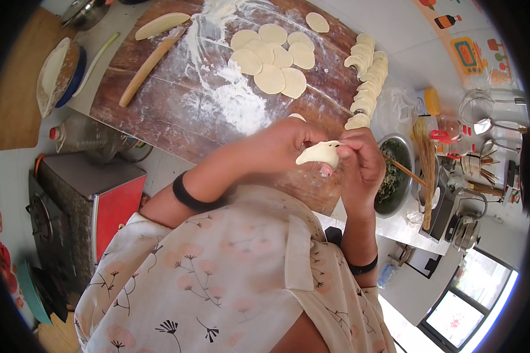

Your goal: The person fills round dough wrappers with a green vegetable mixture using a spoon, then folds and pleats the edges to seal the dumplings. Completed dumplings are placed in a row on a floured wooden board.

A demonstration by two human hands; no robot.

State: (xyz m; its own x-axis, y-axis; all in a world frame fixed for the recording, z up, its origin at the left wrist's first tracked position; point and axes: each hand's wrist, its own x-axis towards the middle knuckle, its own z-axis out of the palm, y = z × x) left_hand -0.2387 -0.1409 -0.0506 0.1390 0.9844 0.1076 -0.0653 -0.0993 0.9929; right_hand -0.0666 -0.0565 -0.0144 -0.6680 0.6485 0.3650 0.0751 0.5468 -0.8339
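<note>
both hands pinch one dumpling [319, 153]: left hand [280, 147] cups it, right hand [359, 162] grip closed on the seam. hard squeeze could burst filling out.

Seen from above, both forearms rose from the lower edge and met near frame centre. The left hand [277, 147], centre frame, was curled w/ fingers bent inward, knuckles up, thumb side toward the other hand. The left forearm ran down-left from it, bare to the elbow, a dark band round the wrist. The right hand [359, 162], just right of centre, was closed in a loose fist, fingertips pinched tight against those of the left. The right forearm dropped almost straight down, a dark band at approx. mid-forearm. Both hands touched at the fingertips; elbows were bent, upper arms in pale flowered sleeves at bottom.
</note>
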